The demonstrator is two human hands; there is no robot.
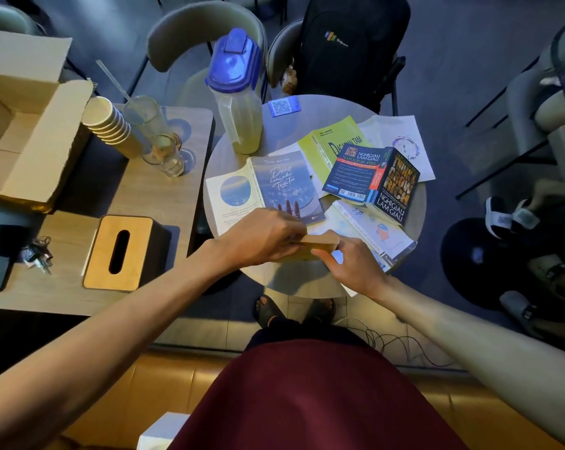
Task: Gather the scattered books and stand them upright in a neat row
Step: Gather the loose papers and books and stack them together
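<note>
The tan-edged book [313,246] is held at the near edge of the round table [287,282], its page block turned up toward the camera. The left hand [268,235] curls over one end and the right hand [349,264] pinches the other between thumb and fingers. Whether its lower edge rests on the tabletop cannot be told. With nothing beside it to lean on, it would likely tip flat once released, or slide off the near edge just below it. The other books lie flat behind it. The blue book [274,186] is splayed face down toward the left edge. The dark book [375,180] lies across the yellow-green book [326,141] near the middle. The white book [375,237] overhangs the right edge and could drop if nudged. The blue-lidded pitcher [235,92] at the far left edge stands close to the blue book and could be knocked when reaching. These overlapping covers leave little bare surface for a row.
</note>
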